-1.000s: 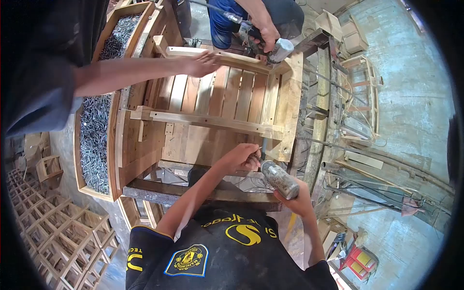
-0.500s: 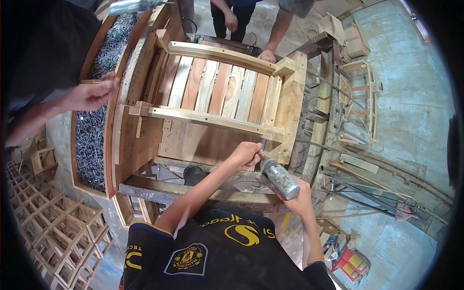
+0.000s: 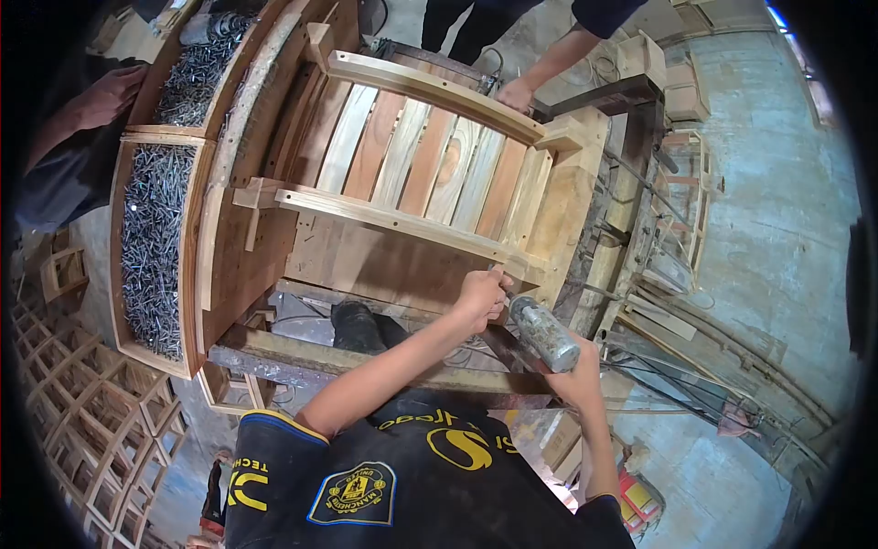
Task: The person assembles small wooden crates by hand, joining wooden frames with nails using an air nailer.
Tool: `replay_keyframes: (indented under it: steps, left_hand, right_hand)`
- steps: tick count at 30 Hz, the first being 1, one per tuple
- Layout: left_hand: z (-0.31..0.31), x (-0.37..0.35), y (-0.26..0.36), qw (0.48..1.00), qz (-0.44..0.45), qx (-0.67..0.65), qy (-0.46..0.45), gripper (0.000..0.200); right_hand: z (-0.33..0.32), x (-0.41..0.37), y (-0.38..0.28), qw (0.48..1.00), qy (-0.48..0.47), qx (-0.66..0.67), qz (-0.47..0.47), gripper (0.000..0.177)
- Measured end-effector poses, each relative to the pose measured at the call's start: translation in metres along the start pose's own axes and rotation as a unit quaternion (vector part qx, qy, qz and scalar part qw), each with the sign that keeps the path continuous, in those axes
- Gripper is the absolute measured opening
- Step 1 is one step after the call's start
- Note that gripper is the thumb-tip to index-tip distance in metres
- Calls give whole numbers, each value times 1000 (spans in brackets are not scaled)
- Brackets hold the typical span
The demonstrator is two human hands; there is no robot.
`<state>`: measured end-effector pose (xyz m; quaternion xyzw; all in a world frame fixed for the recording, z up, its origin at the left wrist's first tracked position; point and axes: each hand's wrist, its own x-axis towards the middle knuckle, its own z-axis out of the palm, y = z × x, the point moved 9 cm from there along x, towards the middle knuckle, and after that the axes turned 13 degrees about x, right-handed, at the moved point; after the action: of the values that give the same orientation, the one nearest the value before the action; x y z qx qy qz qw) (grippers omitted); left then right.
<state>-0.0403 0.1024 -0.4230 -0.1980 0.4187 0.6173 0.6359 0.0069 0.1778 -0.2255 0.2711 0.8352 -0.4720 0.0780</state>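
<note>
My right hand (image 3: 578, 377) is closed around a worn, grey metal power screwdriver (image 3: 544, 334), likely air-driven, its nose tilted toward the wooden frame. Just ahead of that nose, my left hand (image 3: 481, 300) has its fingers pinched together by the frame's near right corner; whatever they hold is too small to make out. The wooden frame (image 3: 393, 220) has two pale rails with a row of light and reddish slats (image 3: 425, 165) between them. It lies in a wooden jig (image 3: 572, 197) over a metal stand.
Left of the jig, a long divided box holds many screws (image 3: 160, 247); another grey tool (image 3: 212, 27) lies in its far section. One co-worker's hand (image 3: 101, 96) is beside this box, another's hand (image 3: 517, 94) at the frame's far right corner. Stacked wooden frames (image 3: 91, 412) stand lower left.
The view has shifted slightly. The co-worker at left has drawn the hand back from over the screws, and that person's grey tool now rests in the box. My hands remain at the near right corner.
</note>
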Motion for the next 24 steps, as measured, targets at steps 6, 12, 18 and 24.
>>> replay_keyframes:
  steps: [6,12,18,24]
  left_hand:
    - [5,15,-1,996,-41,-81,-22,32]
    - [5,23,0,986,-50,-159,-3,31]
    - [4,29,-2,981,-43,-187,38,30]
    - [9,41,-2,980,-53,-191,-3,31]
  right_hand:
    - [-2,19,-3,998,-40,-56,-13,34]
    - [-1,40,-11,997,-43,-65,-5,34]
    - [2,51,-12,996,-33,-72,39,32]
    - [-8,64,1,988,-60,-81,116,28]
